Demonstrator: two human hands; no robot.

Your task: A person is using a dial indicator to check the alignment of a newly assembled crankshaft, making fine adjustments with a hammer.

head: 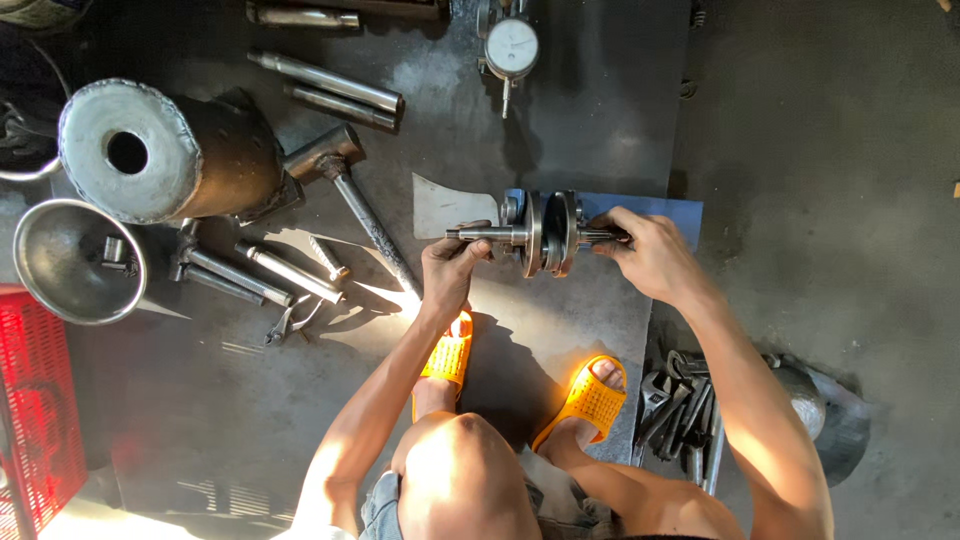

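Note:
A steel crankshaft (548, 232) with two round webs lies crosswise in front of me, above a blue metal stand (655, 208). My left hand (450, 265) grips its left shaft end. My right hand (645, 250) holds the right shaft end. Both hands are closed around the shaft, one on each side of the webs. A flat grey metal plate (445, 205) lies just behind the left shaft end.
A big steel cylinder (160, 150), a metal funnel bowl (70, 260), rods (330, 85), a hammer (360, 195) and pliers (290, 322) lie left. A dial gauge (511, 47) sits at the back. Wrenches (685, 410) pile at right; a red crate (35, 400) stands left.

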